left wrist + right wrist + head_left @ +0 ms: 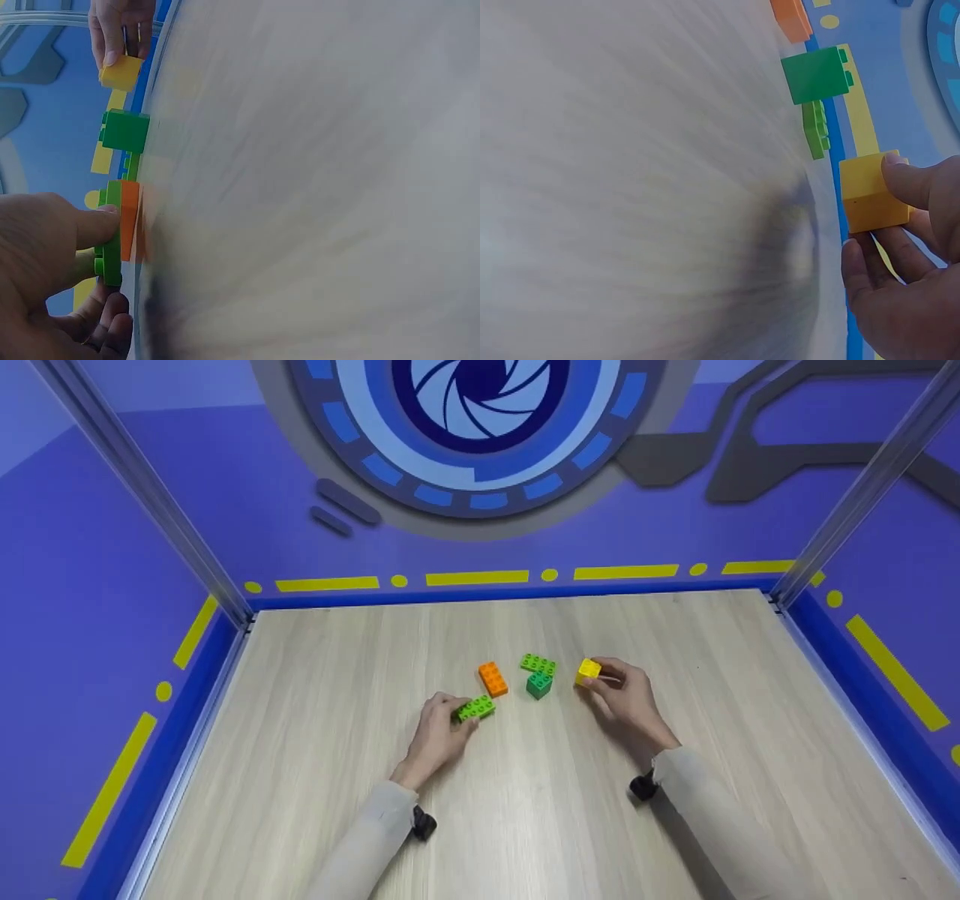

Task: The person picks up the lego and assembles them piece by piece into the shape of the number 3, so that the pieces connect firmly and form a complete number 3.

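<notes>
My left hand (437, 737) pinches a light green brick (477, 708) between thumb and fingers, just below and left of an orange brick (493, 679). In the left wrist view the thumb of that hand (45, 262) presses the studded green brick (112, 234). At the right, my right hand (628, 701) grips a yellow brick (588, 671); in the right wrist view the thumb lies on the yellow brick (871, 193). Between the hands stand a dark green brick (538, 685) and, touching or close behind it, a second light green brick (538, 663).
The wooden table (510, 825) is bounded by a blue back wall (480, 556) with yellow marks and by side walls with metal posts. Each wrist wears a small black device (424, 824), and the sleeves rest low over the table.
</notes>
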### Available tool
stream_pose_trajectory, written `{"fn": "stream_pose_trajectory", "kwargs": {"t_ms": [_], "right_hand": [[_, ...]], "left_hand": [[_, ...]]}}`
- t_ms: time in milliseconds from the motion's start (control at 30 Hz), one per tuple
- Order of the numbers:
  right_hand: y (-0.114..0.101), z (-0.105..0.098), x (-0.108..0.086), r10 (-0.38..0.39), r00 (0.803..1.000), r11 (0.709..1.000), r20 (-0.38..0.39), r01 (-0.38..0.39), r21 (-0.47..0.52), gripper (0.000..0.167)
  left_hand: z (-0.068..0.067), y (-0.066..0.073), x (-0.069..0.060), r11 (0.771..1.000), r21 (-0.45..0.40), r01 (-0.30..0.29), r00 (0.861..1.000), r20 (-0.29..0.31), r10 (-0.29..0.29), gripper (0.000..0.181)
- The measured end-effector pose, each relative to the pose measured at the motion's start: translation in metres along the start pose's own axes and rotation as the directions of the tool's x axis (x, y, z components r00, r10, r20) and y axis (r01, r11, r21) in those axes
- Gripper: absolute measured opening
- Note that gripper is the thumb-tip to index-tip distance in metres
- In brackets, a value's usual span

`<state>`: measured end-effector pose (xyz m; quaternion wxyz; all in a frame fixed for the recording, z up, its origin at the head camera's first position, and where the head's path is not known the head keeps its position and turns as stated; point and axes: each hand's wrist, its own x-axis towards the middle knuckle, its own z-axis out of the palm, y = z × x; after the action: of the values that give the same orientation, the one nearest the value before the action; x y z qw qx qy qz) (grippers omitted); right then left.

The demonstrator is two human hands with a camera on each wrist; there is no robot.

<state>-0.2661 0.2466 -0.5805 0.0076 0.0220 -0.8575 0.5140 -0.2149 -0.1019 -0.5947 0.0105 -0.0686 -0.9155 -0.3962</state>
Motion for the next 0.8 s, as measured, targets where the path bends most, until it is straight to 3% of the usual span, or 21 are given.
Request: {"fn": "stream_pose_trajectory", "kwargs": {"t_ms": [333,800], "right_hand": [[-0.009,0.001,-0.005,-0.019,1.000,1.000,0.022,0.018,0.019,0.045],[-0.011,0.003,-0.011,-0.039,0.999,0.998,0.025,0.038,0.045,0.045]], "left_hand": [[0.003,0.007,-0.001,0.999,-0.029,-0.035,0.998,0.052,0.036,0.041],[0.009,0.018,-0.002,0.995,0.002,-0.095,0.989,0.111,0.094,0.043]]}}
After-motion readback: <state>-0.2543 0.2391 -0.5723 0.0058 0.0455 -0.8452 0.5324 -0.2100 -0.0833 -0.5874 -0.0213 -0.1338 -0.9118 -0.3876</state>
